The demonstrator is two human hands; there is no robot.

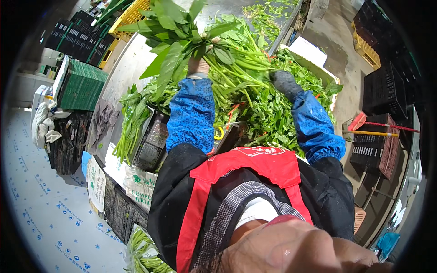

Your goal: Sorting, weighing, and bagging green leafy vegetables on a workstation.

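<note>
My left hand (199, 65), pale against a blue patterned sleeve, grips a bunch of leafy green vegetables (170, 51) near the leaves. The long stems of the bunch point right, towards my other hand. My right hand (285, 82), in a dark glove, is at the stem ends, over a heap of loose greens (276, 112); its fingers are partly hidden, and whether they hold a stem cannot be told. A smaller bunch (131, 126) lies beside a dark weighing scale with a keypad (155, 136). Red ties show among the greens below the stems.
A white foam box (329, 76) edges the heap at right. Yellow scissor-like handles (219, 133) lie close to my body. A crumpled grey cloth (103, 119) rests at the table's left edge. Green crates (82, 85) stand left of the table; black crates (384, 90) stand at right.
</note>
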